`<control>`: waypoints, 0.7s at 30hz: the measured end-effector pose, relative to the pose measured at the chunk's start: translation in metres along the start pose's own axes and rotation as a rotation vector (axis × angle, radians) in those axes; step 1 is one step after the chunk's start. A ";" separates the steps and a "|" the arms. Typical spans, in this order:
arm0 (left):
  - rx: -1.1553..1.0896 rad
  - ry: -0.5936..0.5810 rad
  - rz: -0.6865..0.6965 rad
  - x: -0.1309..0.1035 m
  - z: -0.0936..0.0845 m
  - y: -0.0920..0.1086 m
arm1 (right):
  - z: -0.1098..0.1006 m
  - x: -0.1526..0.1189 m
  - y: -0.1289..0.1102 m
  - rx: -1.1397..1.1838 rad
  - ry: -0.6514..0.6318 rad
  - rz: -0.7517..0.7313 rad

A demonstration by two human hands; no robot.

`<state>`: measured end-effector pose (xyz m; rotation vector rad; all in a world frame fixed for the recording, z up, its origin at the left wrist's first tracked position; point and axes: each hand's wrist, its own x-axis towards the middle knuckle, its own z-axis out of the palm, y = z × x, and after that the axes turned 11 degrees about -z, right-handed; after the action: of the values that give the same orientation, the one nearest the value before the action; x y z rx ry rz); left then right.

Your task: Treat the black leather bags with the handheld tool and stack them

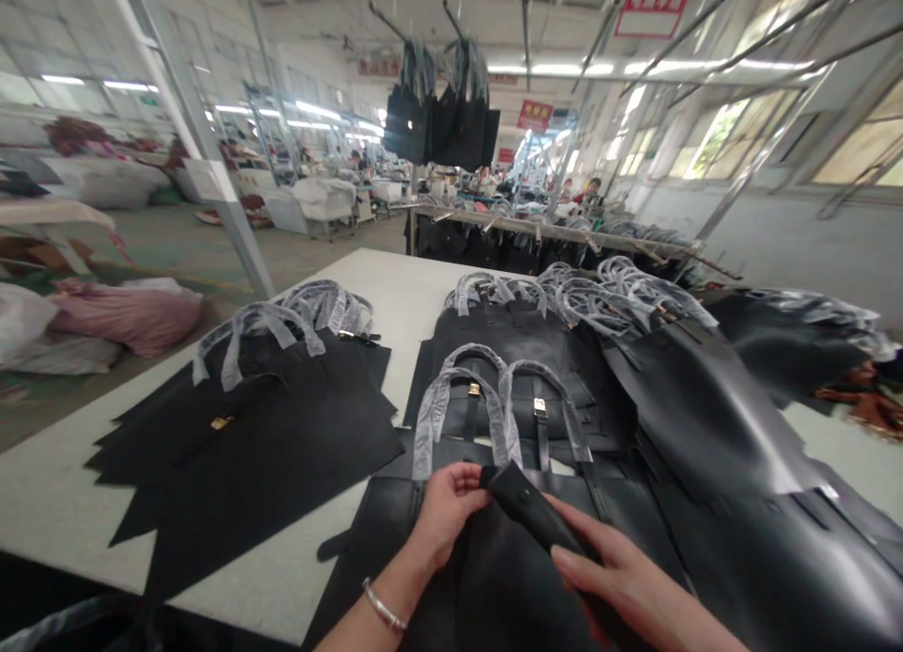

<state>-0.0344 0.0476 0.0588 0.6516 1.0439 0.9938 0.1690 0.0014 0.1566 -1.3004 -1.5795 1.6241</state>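
Note:
A thick black leather strap [530, 507] with a small round stud slants up from lower right to its tip near the centre. My left hand [446, 509], a silver bracelet on its wrist, pinches the strap's tip between thumb and fingers. Further down, my right hand [599, 558] is wrapped round the strap's lower part. Beneath both hands lies a flat black leather bag panel [508, 596]. Just beyond are plastic-wrapped handles [462, 374] and two narrow straps with gold-coloured buckles [540, 407].
Fanned black bag panels [268, 464] with wrapped handles lie on the left of the pale table [373, 271]. More glossy panels [705, 407] are heaped at right. Black bags [441, 125] hang from an overhead rail. A metal post [212, 163] stands beyond the table's left edge.

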 end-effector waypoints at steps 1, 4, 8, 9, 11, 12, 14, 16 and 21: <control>-0.016 -0.014 0.004 -0.002 0.003 -0.001 | 0.002 0.002 -0.003 0.020 -0.008 -0.013; -0.063 -0.057 0.006 -0.006 0.010 -0.002 | 0.001 0.006 -0.010 0.039 0.045 -0.040; -0.101 -0.070 0.015 -0.008 0.014 0.000 | -0.002 0.003 -0.011 0.014 0.070 0.018; -0.071 -0.072 0.031 -0.008 0.014 0.000 | -0.002 0.002 -0.011 0.021 0.053 0.036; 0.070 -0.052 0.101 -0.009 0.016 -0.002 | -0.004 0.000 -0.010 0.038 0.051 0.038; 0.180 -0.016 0.166 -0.010 0.017 -0.004 | -0.005 0.000 -0.009 0.035 0.084 0.027; 0.452 0.075 0.356 -0.011 0.019 -0.012 | -0.012 -0.002 -0.008 0.003 0.179 0.013; 0.733 0.113 0.554 -0.012 0.021 -0.022 | -0.020 -0.007 -0.006 -0.034 0.241 0.037; 1.123 0.077 0.694 -0.010 0.020 -0.046 | -0.029 -0.034 0.012 0.000 0.233 0.202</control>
<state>-0.0013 0.0190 0.0325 2.0048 1.4607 0.9439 0.2107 -0.0174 0.1584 -1.6285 -1.3448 1.5221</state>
